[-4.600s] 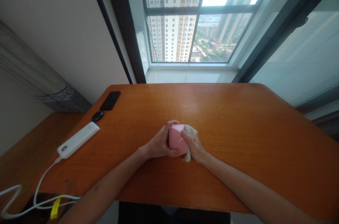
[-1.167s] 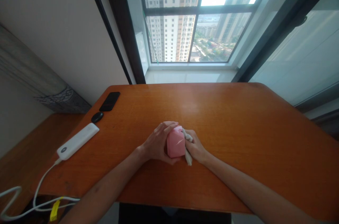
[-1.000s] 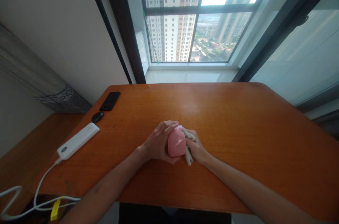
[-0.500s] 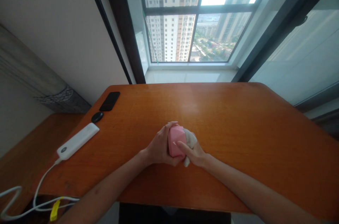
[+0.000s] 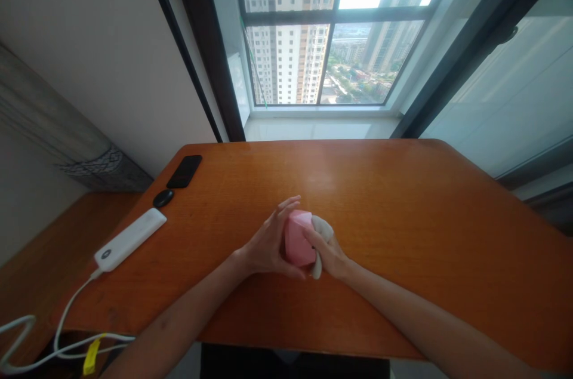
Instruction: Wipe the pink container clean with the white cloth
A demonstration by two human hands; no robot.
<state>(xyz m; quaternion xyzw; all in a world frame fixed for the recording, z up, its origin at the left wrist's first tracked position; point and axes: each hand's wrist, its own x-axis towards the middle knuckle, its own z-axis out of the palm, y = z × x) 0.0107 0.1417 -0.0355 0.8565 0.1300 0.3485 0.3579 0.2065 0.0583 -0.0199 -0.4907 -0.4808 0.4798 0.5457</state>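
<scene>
Opened wider now, the left hand (image 5: pixel 267 243) flanks the pink block (image 5: pixel 296 247) at nine o'clock, the right hand (image 5: pixel 329 252) gripping block and cloth (image 5: pixel 323 228).

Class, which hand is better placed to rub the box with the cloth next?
Likely the right hand: it holds the cloth against the box, while the left hand curves around its other side.

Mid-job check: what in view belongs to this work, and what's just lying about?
Work in hand:
pale cloth, held in the right hand
pink block, left hand cupped around it

Lying about:
black phone
small black oval item
white corded bar
</scene>
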